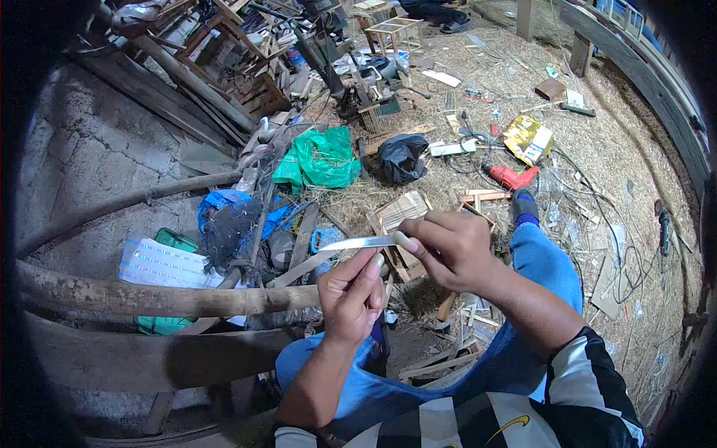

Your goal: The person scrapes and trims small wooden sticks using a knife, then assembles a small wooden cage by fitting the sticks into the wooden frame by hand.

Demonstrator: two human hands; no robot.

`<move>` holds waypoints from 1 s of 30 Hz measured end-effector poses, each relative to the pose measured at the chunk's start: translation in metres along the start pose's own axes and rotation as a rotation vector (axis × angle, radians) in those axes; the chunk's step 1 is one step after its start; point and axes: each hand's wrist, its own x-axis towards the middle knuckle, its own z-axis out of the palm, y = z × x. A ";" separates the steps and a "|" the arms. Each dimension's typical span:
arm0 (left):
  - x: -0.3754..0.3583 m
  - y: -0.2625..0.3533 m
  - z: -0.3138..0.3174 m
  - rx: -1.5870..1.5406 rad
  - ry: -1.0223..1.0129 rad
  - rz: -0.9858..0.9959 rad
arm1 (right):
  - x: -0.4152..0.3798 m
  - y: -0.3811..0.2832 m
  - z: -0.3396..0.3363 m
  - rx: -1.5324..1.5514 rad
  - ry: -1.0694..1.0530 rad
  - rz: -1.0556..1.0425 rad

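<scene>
A knife with a narrow shiny blade [362, 243] points left across the middle of the head view, its handle end hidden in my fingers. My right hand [452, 250] is closed around that end, thumb on the near side. Just below the blade, my left hand [351, 299] is closed, thumb and forefinger pinched together, palm turned up. Anything between those fingertips is too small or too hidden to make out. Both hands are held above my lap, over my jeans [455, 384].
Wood scraps and shavings cover the ground. A bamboo pole [179, 299] runs along my left. Ahead lie a green plastic bag [317, 160], a black bag [403, 158], a red power drill [511, 177] and a yellow packet [528, 140]. Cables [590, 187] trail at right.
</scene>
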 end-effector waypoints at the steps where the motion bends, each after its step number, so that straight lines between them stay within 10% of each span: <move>1: 0.000 0.000 -0.001 -0.021 -0.024 -0.002 | 0.000 0.004 0.001 0.001 0.001 0.003; 30: 0.001 0.011 0.015 0.018 0.126 -0.074 | 0.008 0.023 -0.002 -0.076 0.088 0.116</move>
